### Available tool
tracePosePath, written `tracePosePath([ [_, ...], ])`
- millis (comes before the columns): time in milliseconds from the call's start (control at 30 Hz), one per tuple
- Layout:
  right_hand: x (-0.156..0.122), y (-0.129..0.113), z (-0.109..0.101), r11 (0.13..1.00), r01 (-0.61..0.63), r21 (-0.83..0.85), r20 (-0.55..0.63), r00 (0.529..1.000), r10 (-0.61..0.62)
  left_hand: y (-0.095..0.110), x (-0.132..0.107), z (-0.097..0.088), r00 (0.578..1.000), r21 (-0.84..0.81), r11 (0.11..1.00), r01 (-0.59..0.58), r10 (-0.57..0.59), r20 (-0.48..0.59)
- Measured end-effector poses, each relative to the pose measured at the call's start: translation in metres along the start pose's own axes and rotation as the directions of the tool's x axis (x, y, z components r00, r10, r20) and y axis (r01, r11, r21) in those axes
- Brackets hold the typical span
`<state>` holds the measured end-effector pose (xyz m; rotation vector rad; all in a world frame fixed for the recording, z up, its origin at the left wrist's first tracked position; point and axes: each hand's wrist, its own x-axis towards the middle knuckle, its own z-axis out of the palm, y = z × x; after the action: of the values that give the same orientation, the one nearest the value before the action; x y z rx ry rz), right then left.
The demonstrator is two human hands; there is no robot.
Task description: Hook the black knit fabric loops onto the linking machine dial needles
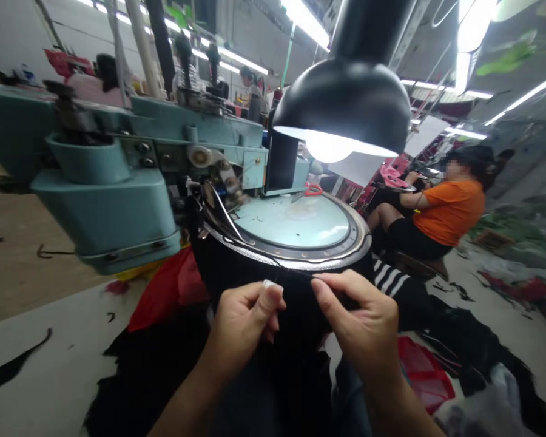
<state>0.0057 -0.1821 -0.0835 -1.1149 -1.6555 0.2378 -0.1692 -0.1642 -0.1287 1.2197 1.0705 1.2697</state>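
**Left hand (243, 331) and right hand (359, 321) pinch black knit fabric (298, 312).**
Their fingers (325, 285) close tightly on the fabric, which hangs between them from the toothed rim of a linking machine's dial (300, 256) just above.

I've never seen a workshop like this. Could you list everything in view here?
Round stitching machine: one, pale blue-green, straight ahead.
Lamp: one, black, above the machine.
Scissors: one pair, red handles, on the machine.
Black knitted cloth: one piece, black, hanging from the machine's rim.
Striped cloth: one piece, black and white, right of the black cloth.
Red bags: two, red, one left of the cloth, one lower right.
Table: one, white, below the machine.
Seated co-worker: one, orange shirt, to the right.
Distant co-worker: one, pale top, far background.
Left hand: one, pinching the black cloth.
Right hand: one, pinching the black cloth.
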Motion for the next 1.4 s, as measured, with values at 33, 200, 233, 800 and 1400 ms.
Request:
tracePosePath([
  [33, 0.002, 0.001, -0.001, 1.0, -0.001, 0.004, -0.022, 1.0, 0.001, 0.001, 0.0, 0.003, 1.0, -0.013, 1.0, 0.009, -0.009, 0.0],
  [200, 0.011, 0.004, -0.008, 1.0, -0.029, -0.004, -0.041, 0.999, 0.029, 0.004, 0.006, 0.015, 0.997, -0.06, 0.998, 0.036, -0.032, 0.074],
  [233, 0.013, 0.005, -0.011, 0.999, -0.037, -0.017, -0.042, 0.998, 0.037, 0.005, 0.007, 0.017, 0.997, -0.058, 0.997, 0.044, -0.04, 0.073],
  [800, 0.003, 0.061, -0.049, 0.975, -0.096, -0.198, -0.093, 0.993, 0.079, 0.014, 0.018, 0.051, 0.996, 0.012, 0.996, 0.083, -0.084, 0.042],
  [1400, 0.028, 0.076, -0.054, 0.983, -0.078, 0.168, 0.099, 0.993, 0.062, 0.009, 0.004, 0.075, 0.989, 0.058, 0.998, 0.031, -0.022, -0.149],
])
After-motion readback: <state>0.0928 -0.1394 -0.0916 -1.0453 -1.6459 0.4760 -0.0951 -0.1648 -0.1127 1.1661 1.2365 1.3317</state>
